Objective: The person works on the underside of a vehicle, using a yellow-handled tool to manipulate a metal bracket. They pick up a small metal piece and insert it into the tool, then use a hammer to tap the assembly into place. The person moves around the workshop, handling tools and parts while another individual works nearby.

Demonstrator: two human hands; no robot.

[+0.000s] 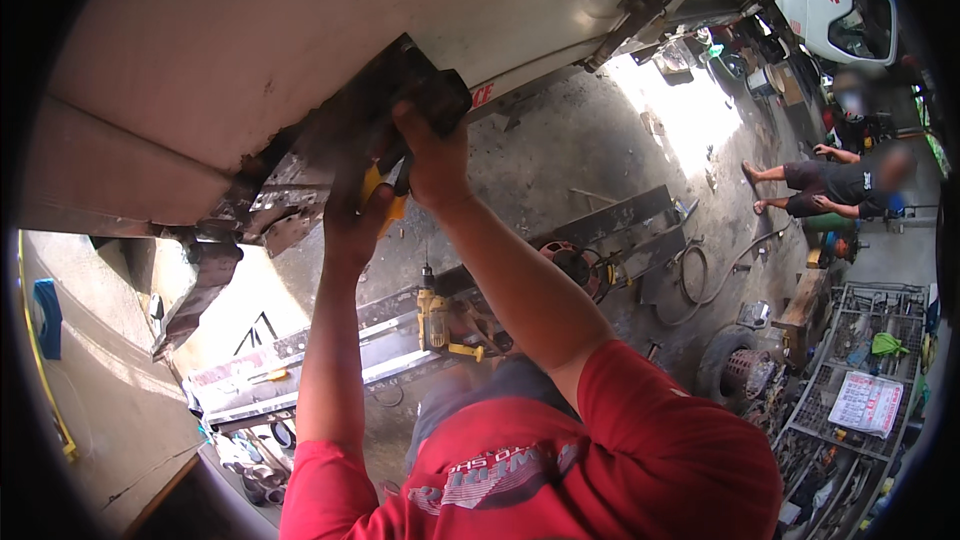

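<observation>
Your left hand (345, 240) grips a yellow tool (394, 210); your right hand (437, 162), just above and to its right, grasps a dark block (447, 98). I cannot tell whether block and tool are one piece. You hold both up at the pale vehicle panel (250, 50), by its jagged edge. A yellow drill (432, 318) is well below.

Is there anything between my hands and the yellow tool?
Nothing visible: your left hand already grips the yellow tool. Your right hand is close beside it, on a dark part; whether that belongs to the tool is unclear.
</observation>
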